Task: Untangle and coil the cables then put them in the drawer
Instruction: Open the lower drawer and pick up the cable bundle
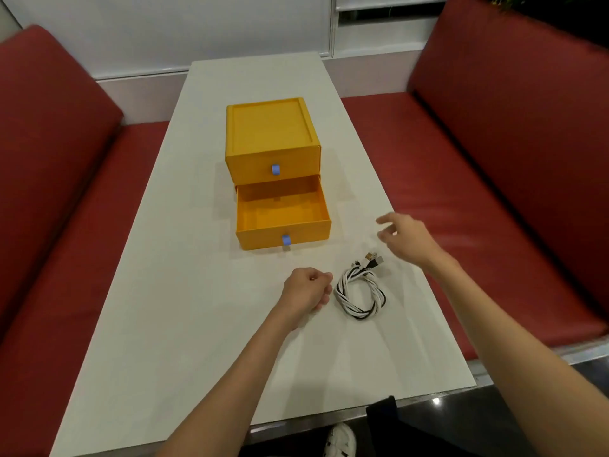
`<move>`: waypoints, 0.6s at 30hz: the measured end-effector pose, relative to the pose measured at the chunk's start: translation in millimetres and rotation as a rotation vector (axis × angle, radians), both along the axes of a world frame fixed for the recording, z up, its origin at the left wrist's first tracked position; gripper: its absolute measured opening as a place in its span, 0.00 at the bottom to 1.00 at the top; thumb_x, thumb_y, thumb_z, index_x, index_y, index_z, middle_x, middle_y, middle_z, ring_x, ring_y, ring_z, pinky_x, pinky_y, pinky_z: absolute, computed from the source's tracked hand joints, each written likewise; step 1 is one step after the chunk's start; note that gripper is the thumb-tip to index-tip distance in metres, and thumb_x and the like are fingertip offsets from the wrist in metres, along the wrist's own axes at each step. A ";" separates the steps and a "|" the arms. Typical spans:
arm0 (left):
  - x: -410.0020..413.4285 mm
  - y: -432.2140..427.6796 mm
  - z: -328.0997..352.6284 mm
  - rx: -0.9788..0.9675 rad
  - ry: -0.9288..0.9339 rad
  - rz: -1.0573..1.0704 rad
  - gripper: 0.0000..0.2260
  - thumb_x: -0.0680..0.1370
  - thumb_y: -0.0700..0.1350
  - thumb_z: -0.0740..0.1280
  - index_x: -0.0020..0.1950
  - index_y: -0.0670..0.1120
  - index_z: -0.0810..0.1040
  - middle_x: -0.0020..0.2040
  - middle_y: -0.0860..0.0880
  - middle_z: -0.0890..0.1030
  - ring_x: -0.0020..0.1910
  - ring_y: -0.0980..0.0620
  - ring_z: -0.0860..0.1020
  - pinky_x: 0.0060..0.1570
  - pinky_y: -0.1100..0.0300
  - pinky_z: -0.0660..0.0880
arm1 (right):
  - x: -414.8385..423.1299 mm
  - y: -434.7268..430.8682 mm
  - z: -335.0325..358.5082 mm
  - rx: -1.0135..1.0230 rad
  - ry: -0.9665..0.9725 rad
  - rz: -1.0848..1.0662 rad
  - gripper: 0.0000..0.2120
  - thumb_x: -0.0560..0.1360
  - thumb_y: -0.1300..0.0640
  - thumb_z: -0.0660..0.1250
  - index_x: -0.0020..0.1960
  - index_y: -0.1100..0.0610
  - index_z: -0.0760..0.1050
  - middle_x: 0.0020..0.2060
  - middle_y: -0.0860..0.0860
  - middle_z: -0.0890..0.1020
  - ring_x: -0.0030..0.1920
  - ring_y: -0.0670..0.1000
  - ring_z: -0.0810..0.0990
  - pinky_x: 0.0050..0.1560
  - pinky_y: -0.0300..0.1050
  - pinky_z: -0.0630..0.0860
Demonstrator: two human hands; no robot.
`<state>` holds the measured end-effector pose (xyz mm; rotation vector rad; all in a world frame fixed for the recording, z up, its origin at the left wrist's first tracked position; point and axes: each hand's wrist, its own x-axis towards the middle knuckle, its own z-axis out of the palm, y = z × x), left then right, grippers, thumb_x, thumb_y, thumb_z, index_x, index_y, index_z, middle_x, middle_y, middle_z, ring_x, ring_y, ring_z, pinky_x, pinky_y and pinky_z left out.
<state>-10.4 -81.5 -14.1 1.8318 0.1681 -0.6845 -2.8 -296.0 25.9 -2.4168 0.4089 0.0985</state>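
Observation:
A loop of black and white cables [360, 293], twisted round each other, lies on the white table [197, 324], its plugs pointing to the far right. My left hand [306, 288] rests just left of the loop with fingers curled, holding nothing. My right hand [403, 237] hovers beyond and to the right of the cables, fingers relaxed and spread, touching nothing. A yellow two-drawer box [272, 136] stands at the table's middle. Its lower drawer [313, 230] is pulled out toward me and shows a bare inside; the upper drawer is closed.
Red padded benches [494, 192] run along both long sides of the table. A white wall closes the far end. Each drawer front carries a small blue pull tab [286, 240]. A shoe shows below the table's near edge.

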 end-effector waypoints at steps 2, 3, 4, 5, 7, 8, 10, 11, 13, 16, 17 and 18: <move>-6.4 -4.3 -1.8 0.038 -0.016 -0.024 0.13 0.79 0.48 0.65 0.49 0.38 0.80 0.38 0.47 0.81 0.33 0.51 0.77 0.33 0.60 0.73 | -13.9 5.3 -12.3 0.140 0.006 -0.043 0.16 0.78 0.53 0.64 0.64 0.55 0.73 0.47 0.54 0.83 0.47 0.53 0.80 0.45 0.42 0.70; -9.3 -6.6 -2.4 0.060 -0.029 -0.030 0.13 0.79 0.49 0.66 0.49 0.39 0.80 0.37 0.46 0.81 0.33 0.51 0.77 0.34 0.59 0.74 | -19.0 7.9 -17.1 0.192 0.009 -0.063 0.17 0.77 0.50 0.65 0.64 0.55 0.73 0.46 0.53 0.83 0.45 0.52 0.80 0.46 0.43 0.72; -11.8 -8.6 -3.4 0.085 -0.046 -0.034 0.13 0.78 0.50 0.66 0.48 0.40 0.80 0.36 0.47 0.81 0.33 0.50 0.77 0.36 0.58 0.74 | -22.8 10.3 -21.5 0.218 0.016 -0.071 0.18 0.76 0.49 0.65 0.64 0.55 0.72 0.46 0.53 0.83 0.45 0.52 0.80 0.48 0.44 0.73; -13.9 -10.7 -4.9 0.112 -0.069 -0.039 0.13 0.77 0.51 0.67 0.48 0.41 0.79 0.35 0.47 0.81 0.33 0.51 0.78 0.38 0.58 0.76 | -25.7 12.2 -26.0 0.224 0.030 -0.073 0.20 0.75 0.48 0.66 0.64 0.54 0.72 0.46 0.53 0.83 0.45 0.52 0.79 0.49 0.45 0.74; -17.6 -14.0 -6.0 0.156 -0.114 -0.050 0.12 0.75 0.53 0.69 0.47 0.45 0.79 0.35 0.49 0.82 0.33 0.51 0.79 0.43 0.54 0.78 | -29.5 16.1 -33.1 0.217 0.053 -0.060 0.20 0.74 0.48 0.68 0.63 0.54 0.72 0.47 0.52 0.82 0.46 0.52 0.78 0.49 0.44 0.74; -19.1 -15.3 -6.0 0.170 -0.129 -0.057 0.12 0.74 0.54 0.69 0.46 0.46 0.78 0.35 0.49 0.83 0.34 0.50 0.80 0.45 0.52 0.79 | -30.6 18.3 -35.5 0.214 0.052 -0.056 0.19 0.73 0.48 0.69 0.62 0.54 0.74 0.46 0.52 0.80 0.46 0.52 0.78 0.49 0.44 0.73; -21.3 -16.5 -6.5 0.190 -0.148 -0.063 0.11 0.72 0.54 0.70 0.46 0.48 0.76 0.36 0.49 0.84 0.37 0.48 0.81 0.48 0.50 0.80 | -30.9 21.0 -38.2 0.216 0.031 -0.068 0.15 0.73 0.50 0.70 0.57 0.55 0.76 0.43 0.51 0.80 0.44 0.53 0.77 0.48 0.44 0.73; -22.4 -16.8 -6.4 0.198 -0.155 -0.063 0.10 0.71 0.52 0.70 0.46 0.48 0.76 0.35 0.49 0.84 0.38 0.48 0.82 0.49 0.50 0.79 | -30.8 21.7 -38.1 0.225 0.020 -0.079 0.13 0.72 0.50 0.70 0.54 0.55 0.77 0.42 0.51 0.80 0.43 0.53 0.78 0.47 0.45 0.75; -23.4 -16.9 -6.2 0.198 -0.169 -0.048 0.07 0.71 0.49 0.70 0.45 0.49 0.76 0.36 0.50 0.84 0.39 0.49 0.82 0.50 0.49 0.79 | -30.2 22.0 -36.8 0.260 0.009 -0.098 0.10 0.71 0.52 0.71 0.49 0.56 0.77 0.41 0.53 0.81 0.40 0.54 0.79 0.45 0.47 0.77; -21.6 -13.9 1.9 0.132 -0.174 0.008 0.06 0.71 0.44 0.69 0.47 0.47 0.77 0.39 0.48 0.83 0.36 0.47 0.82 0.47 0.46 0.81 | -30.5 22.9 -31.5 0.377 0.005 -0.140 0.08 0.71 0.57 0.72 0.47 0.60 0.77 0.39 0.56 0.83 0.32 0.50 0.79 0.39 0.43 0.78; -19.0 -12.0 7.0 0.117 -0.184 0.016 0.06 0.72 0.42 0.69 0.48 0.45 0.77 0.38 0.47 0.82 0.33 0.47 0.81 0.45 0.45 0.81 | -30.1 23.1 -29.0 0.435 -0.004 -0.154 0.08 0.72 0.58 0.72 0.47 0.61 0.77 0.38 0.57 0.83 0.32 0.50 0.79 0.39 0.44 0.80; -15.1 -9.5 14.0 0.109 -0.203 0.015 0.06 0.73 0.39 0.69 0.50 0.43 0.77 0.37 0.46 0.82 0.31 0.47 0.81 0.42 0.46 0.82 | -29.1 23.0 -26.0 0.498 -0.023 -0.162 0.08 0.72 0.59 0.73 0.47 0.62 0.77 0.39 0.58 0.83 0.33 0.51 0.80 0.41 0.45 0.80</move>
